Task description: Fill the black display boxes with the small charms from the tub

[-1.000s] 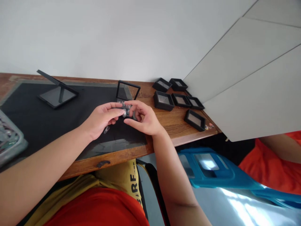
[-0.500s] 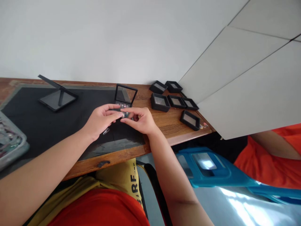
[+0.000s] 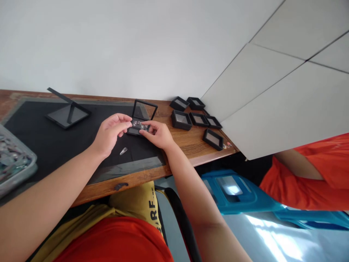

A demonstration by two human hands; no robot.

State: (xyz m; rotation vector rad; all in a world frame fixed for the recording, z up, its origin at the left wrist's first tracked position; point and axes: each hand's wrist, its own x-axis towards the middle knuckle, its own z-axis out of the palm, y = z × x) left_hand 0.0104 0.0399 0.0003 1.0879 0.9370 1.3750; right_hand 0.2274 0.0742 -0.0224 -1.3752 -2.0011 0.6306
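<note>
A small black display case (image 3: 133, 131) lies on the black mat with its framed clear lid (image 3: 144, 110) raised. Inside the case sit several small shiny pieces (image 3: 137, 123). My right hand (image 3: 159, 135) grips the case at its right side, thumb at the front edge and forefinger reaching over the pieces. At the left edge of the case, my left hand (image 3: 110, 133) is closed in a pinch; what its fingertips hold, if anything, cannot be made out. A small clear, pointed piece (image 3: 123, 150) lies on the mat below that hand.
A larger black case (image 3: 68, 115) stands open on the mat (image 3: 35, 120) at the left. Nearer is a pale plastic tub (image 3: 32, 163) of jumbled small pieces. Several black frame boxes (image 3: 181, 120) rest on the wood at right, beside a white panel. A person in orange (image 3: 297, 171) is at the right.
My left hand has drawn back to the left, away from my right hand, uncovering more of the case. The pointed piece on the mat now shows fully. The view has shifted slightly.
</note>
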